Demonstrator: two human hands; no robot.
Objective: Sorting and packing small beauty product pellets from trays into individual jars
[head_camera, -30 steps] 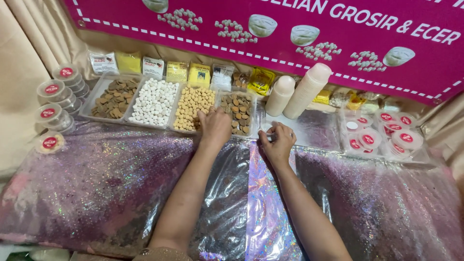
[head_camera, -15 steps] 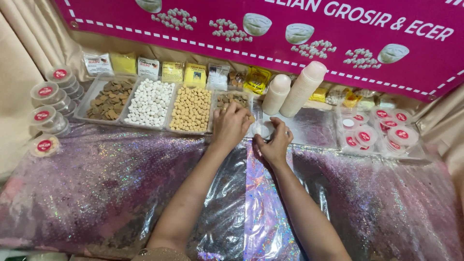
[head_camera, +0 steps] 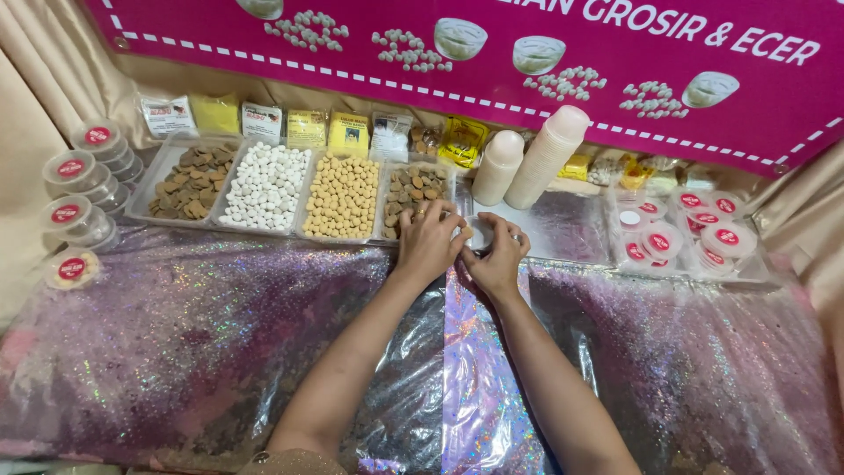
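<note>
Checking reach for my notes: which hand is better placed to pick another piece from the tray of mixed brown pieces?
Probably the left hand: its fingers already rest at that tray's near edge, while the right hand sits beside it, farther from the tray.

Magenta banner (head_camera: 492, 79) with a white dashed border across the top; glittery iridescent purple cloth on the worktop (head_camera: 176, 334); upper left, trays of brown (head_camera: 186, 171), white (head_camera: 264, 186) and tan pellets (head_camera: 343, 198); red-labelled clear tubs (head_camera: 70, 171).
</note>
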